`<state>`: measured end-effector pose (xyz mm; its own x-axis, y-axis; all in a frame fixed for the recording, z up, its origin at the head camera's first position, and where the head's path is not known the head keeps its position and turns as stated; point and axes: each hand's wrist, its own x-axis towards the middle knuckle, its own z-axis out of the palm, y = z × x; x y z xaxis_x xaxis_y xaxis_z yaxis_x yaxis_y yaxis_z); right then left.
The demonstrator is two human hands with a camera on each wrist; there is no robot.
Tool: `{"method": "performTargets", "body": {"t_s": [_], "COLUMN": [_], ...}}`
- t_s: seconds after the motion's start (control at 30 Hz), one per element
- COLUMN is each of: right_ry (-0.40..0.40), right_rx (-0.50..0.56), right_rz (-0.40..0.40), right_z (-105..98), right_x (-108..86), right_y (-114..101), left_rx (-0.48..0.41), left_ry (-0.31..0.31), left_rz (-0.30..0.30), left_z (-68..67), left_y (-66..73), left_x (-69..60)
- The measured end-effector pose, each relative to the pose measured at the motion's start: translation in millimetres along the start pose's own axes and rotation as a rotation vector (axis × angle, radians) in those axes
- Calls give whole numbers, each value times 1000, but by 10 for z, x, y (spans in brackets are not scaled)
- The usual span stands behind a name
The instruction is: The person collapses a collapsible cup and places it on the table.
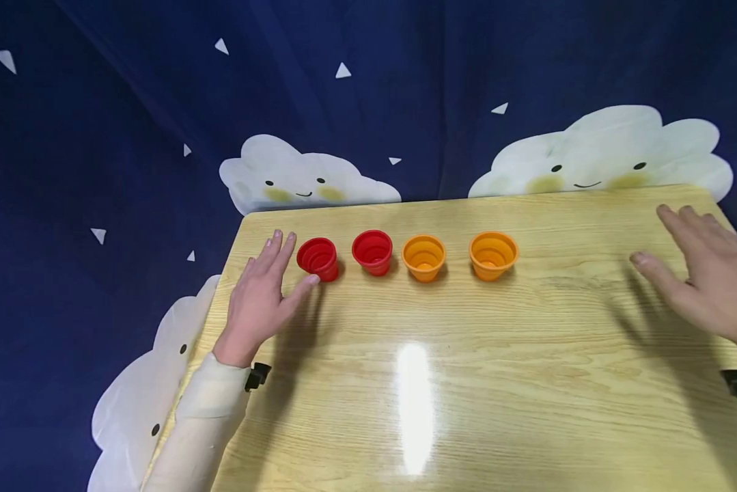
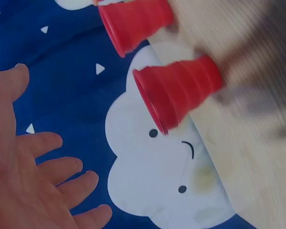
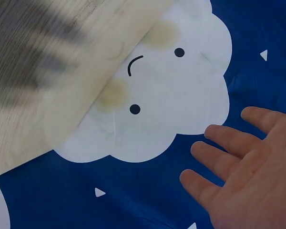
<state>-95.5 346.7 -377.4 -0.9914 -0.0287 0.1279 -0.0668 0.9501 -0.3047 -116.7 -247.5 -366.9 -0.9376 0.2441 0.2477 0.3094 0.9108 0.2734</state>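
Four flared cups stand upright in a row across the table's far half: a red cup [image 1: 317, 259] at the left, a second red cup [image 1: 372, 253], an orange cup [image 1: 424, 257] and another orange cup [image 1: 493, 255]. My left hand [image 1: 259, 301] hovers beside the leftmost red cup, fingers extended, thumb apart, holding nothing. The left wrist view has this hand [image 2: 43, 176] apart from the nearer red cup [image 2: 178, 90]. At the table's right side my right hand [image 1: 709, 277] is raised with spread fingers and holds nothing; in the right wrist view its fingers [image 3: 224, 157] touch no object.
The wooden table [image 1: 497, 376] carries a bright light reflection near its middle. Dark blue cloth [image 1: 405, 102] with white triangles and smiling clouds lies beyond the far edge and along the left side. Both arms cast shadows on the tabletop.
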Motion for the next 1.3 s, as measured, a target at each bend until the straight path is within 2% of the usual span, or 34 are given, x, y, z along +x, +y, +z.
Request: {"method": "performTargets", "body": {"t_s": [0.27,0.43,0.8,0.93,1.3], "right_ry": [31,9,-24,-28,-47], "right_rx": [65,138,213,236,332], "right_rz": [-22,-20,0,-5,-35], "right_z": [53,97,179,214,301], "right_x": [1,-1,62,90,102], "right_y": [-57,-146,-363,-427,-466], "left_rx": [-111,-184,-438,-502,-713], "left_ry": [91,130,120,107,93], "left_rz": [75,124,136,120,105], "left_z": [89,168,377,446,690], "left_y": [203,369,738,884,1269], "left_x": [65,122,257,293,400]}}
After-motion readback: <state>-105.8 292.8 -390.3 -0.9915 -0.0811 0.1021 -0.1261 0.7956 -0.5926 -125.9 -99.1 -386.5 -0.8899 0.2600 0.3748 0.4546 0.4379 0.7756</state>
